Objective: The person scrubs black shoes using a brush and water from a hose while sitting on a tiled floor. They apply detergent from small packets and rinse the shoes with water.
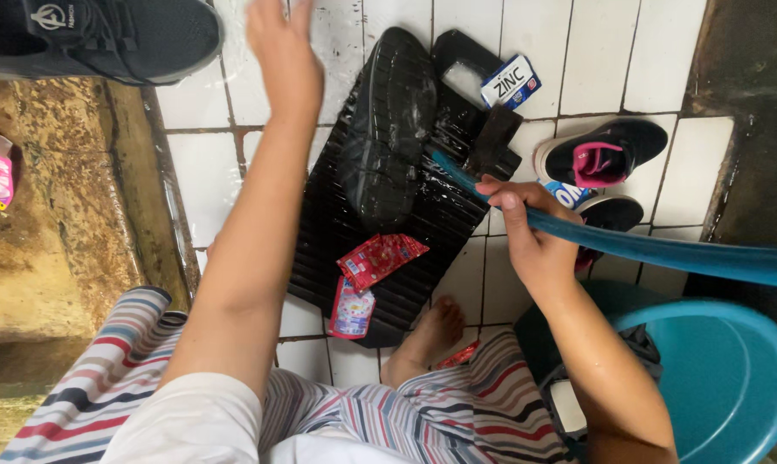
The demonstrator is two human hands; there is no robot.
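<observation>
Sneakers bracketed the scene: at far left one black shoe [105,34] lay apart at the tiled floor's [199,163] edge, while the left hand [281,47] reached out over the wet tiles, its fingers cut off by the frame so I cannot tell if they were spread. Another black shoe [388,129] lay sole-up on the ribbed black washboard [319,249], likely for rinsing, with torn red sachets [378,258] just below. Further right, the right hand [526,232] was wrapped around a blue hose [663,251], aiming its end at that sole.
</observation>
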